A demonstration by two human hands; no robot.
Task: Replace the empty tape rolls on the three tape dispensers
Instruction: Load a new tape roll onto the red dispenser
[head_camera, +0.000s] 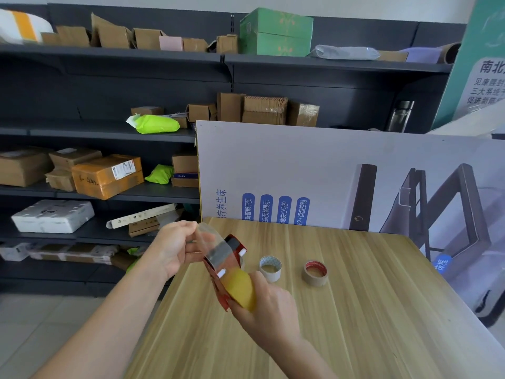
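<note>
A red tape dispenser (232, 258) with a yellow tape roll (240, 289) mounted on it hangs above the wooden table's left part. My right hand (269, 305) grips the dispenser around the yellow roll from below. My left hand (177, 244) pinches the free end of a clear tape strip (211, 243) pulled out from the dispenser's front. On the table behind stand a white cardboard tape core (270, 268) and a brown tape core with a red inner label (315, 272), both lying flat.
The wooden table (355, 310) is backed by a large printed board (341, 173) leaning upright. Dark shelves (109, 127) with cardboard boxes and parcels fill the left and back. The tiled floor lies to the left of the table.
</note>
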